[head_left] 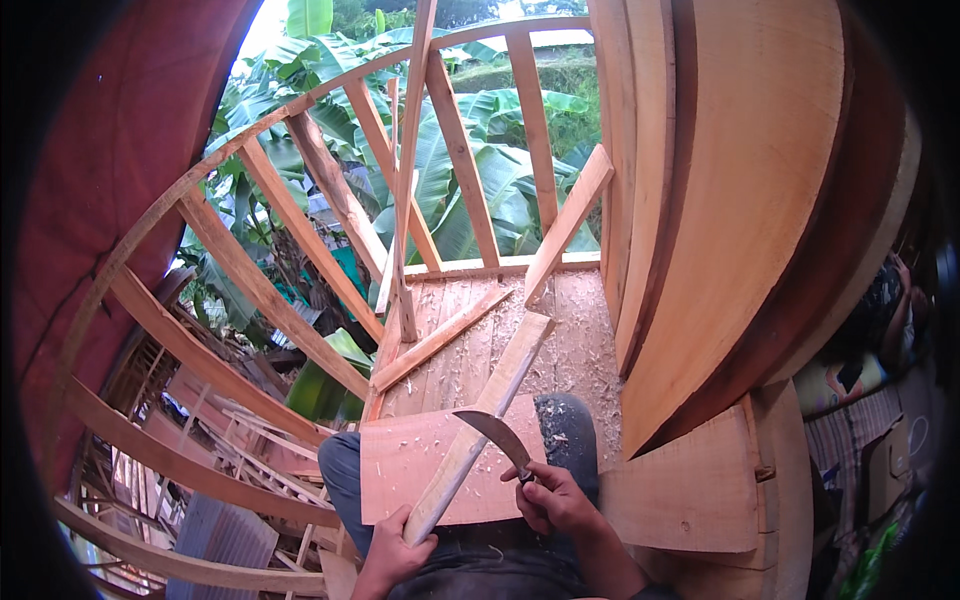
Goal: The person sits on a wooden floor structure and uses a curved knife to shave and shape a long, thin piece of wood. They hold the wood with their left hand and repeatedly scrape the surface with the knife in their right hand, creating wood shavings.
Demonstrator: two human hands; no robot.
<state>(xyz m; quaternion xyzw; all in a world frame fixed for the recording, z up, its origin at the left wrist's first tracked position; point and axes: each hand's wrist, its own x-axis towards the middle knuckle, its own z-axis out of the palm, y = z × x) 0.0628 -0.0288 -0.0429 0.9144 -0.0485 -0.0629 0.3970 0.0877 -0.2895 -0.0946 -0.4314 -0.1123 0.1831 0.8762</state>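
Note:
My left hand (398, 552) is closed around the near end of a long wooden strip (508, 380), which slants up and away across my lap. In my right hand (556, 500) is a curved knife (497, 434), gripped by its dark handle. Its hooked blade points up and left, close over the strip; whether the edge touches the wood I cannot tell. Across my thighs lies a flat wooden board (398, 462) under the strip, with a few shavings on it. More shavings cling to my right knee.
Shavings litter the plank floor (572, 350) ahead. A loose batten (440, 340) lies there, and another piece (570, 225) leans beside it. Slatted railing (270, 290) curves round the left and front, with banana leaves beyond. Tall wide boards (745, 180) stand close on the right.

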